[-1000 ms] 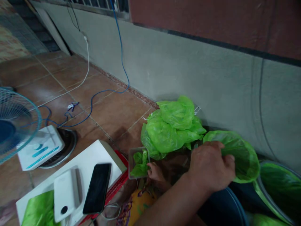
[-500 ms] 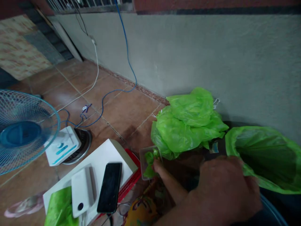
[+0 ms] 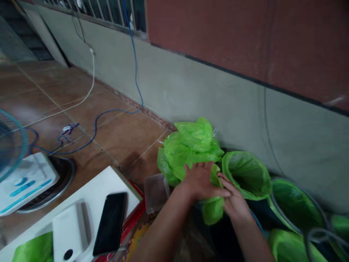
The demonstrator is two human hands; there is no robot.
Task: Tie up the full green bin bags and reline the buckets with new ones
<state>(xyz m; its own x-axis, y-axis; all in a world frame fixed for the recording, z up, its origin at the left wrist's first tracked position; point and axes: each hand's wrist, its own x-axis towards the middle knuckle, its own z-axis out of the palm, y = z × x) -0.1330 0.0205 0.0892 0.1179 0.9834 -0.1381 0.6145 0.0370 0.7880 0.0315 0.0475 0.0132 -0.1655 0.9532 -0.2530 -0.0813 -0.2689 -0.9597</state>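
Observation:
A folded green plastic bag (image 3: 213,211) is between my two hands, its loose end hanging below them. My left hand (image 3: 200,182) lies over it with fingers partly spread and the thumb pressing it towards the other hand. My right hand (image 3: 233,198) grips the same bag from the right; its palm side is partly hidden. Behind them, a pile of filled green plastic bags (image 3: 188,149) leans by the wall. A clear plastic container (image 3: 156,193) stands on the floor left of my left forearm.
Bins lined with green bags stand at the right, one lined bin (image 3: 265,185) nearest my right hand and another (image 3: 323,214) beyond it. A white box (image 3: 92,189) at the left carries a black phone (image 3: 111,222) and a white device (image 3: 68,233). A fan (image 3: 13,171) and cables lie further left.
The hand that was at the container has come up with a green bag and moved right. Both hands now meet on that bag. The view has turned right, showing more bins.

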